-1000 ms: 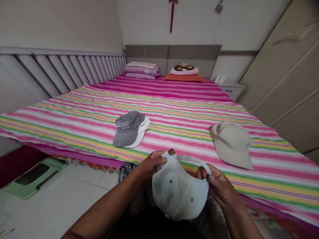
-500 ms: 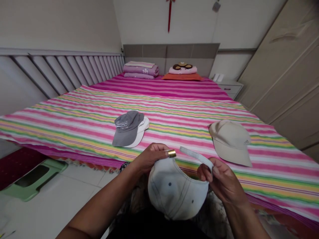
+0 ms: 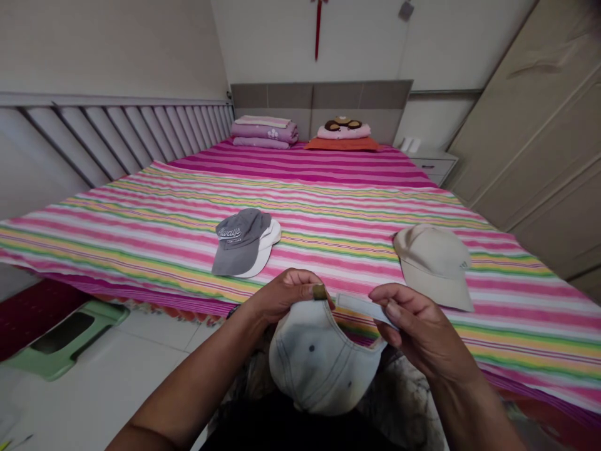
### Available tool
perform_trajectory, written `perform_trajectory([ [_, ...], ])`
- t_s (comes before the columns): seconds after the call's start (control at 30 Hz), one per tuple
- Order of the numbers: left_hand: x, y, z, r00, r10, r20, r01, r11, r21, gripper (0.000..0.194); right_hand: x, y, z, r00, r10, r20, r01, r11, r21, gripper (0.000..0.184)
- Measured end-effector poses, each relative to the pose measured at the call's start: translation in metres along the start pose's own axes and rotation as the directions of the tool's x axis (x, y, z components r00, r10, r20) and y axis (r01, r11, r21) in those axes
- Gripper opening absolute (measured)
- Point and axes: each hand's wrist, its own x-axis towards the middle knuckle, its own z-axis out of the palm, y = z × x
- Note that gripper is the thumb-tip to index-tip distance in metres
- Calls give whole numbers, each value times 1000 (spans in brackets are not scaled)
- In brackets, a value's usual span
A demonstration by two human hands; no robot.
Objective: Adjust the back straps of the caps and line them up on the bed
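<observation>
A pale blue-white baseball cap (image 3: 323, 360) is held over my lap, its back opening facing away from me. My left hand (image 3: 288, 294) pinches the cap's rear edge beside a brass-coloured buckle (image 3: 320, 292). My right hand (image 3: 417, 326) grips the loose adjusting strap (image 3: 359, 307) between thumb and fingers. The strap's free end points left toward the buckle, with a small gap between them. On the bed, a grey cap with white lettering (image 3: 241, 241) overlaps a white cap (image 3: 270, 241). Farther right lies a beige cap (image 3: 434, 266).
The bed has a striped sheet (image 3: 188, 213). Folded purple bedding (image 3: 265, 133) and a pink-and-orange stack (image 3: 345, 139) sit by the headboard (image 3: 323, 103). A green stool (image 3: 70, 338) stands on the tiled floor at left; a white nightstand (image 3: 432, 164) is at back right.
The strap has come out of the buckle and hangs free. My right hand has shifted its hold up along the strap, bringing its end nearer the buckle. The caps on the bed stay put.
</observation>
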Motion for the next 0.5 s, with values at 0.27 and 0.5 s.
perform_trajectory([
  [0.27,0,0,4,999,-25,43,26,999,-33,20,6,5,1,1000,10,-18,-12,994,-107,23],
  [0.5,0,-1,2,999,-27,47,29,999,-38,24,8,6,1,1000,4,-24,-8,985,-170,24],
])
